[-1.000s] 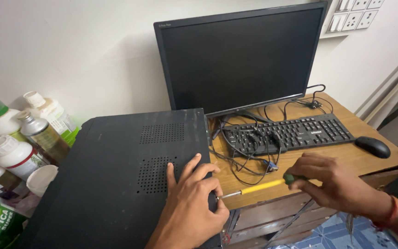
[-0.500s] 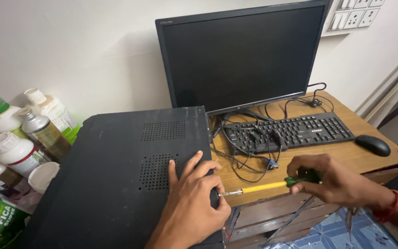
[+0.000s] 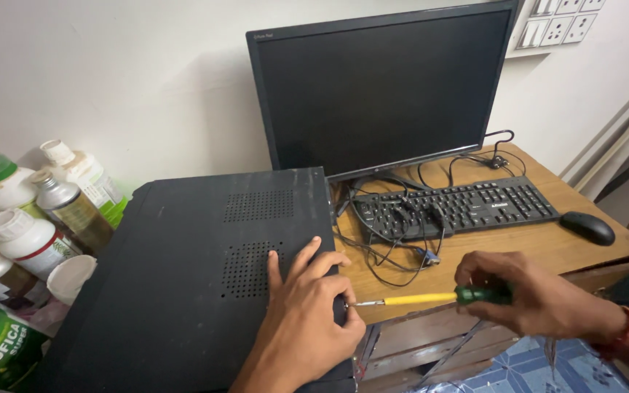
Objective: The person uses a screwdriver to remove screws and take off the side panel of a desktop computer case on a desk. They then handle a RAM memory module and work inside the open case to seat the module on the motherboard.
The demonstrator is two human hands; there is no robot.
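A wooden bench (image 3: 547, 247) stands against a plain pale wall, its top worn and brown, with drawer fronts showing below the front edge. A black computer case (image 3: 183, 291) lies on its side at the bench's left end, the vented side panel facing up. The left hand (image 3: 307, 320) lies flat and open on that panel, fingers spread, near the case's right edge. The right hand (image 3: 533, 295) is closed around the green handle of a screwdriver (image 3: 431, 298), whose yellow shank runs level to the left; its metal tip meets the right edge of the case just beside the left hand's fingertips.

Behind the case stands a dark flat monitor (image 3: 384, 87), screen off. A black keyboard (image 3: 456, 209) lies in front of it on the bench, with a tangle of black cables (image 3: 387, 240) between keyboard and case. A black mouse (image 3: 587, 228) sits near the bench's right end. On the wall at the upper right is a white switch panel (image 3: 555, 25). To the left of the case crowd several plastic bottles (image 3: 30, 218), white and green, some with caps. Below the bench's front, blue patterned floor tiles (image 3: 518, 371) show.
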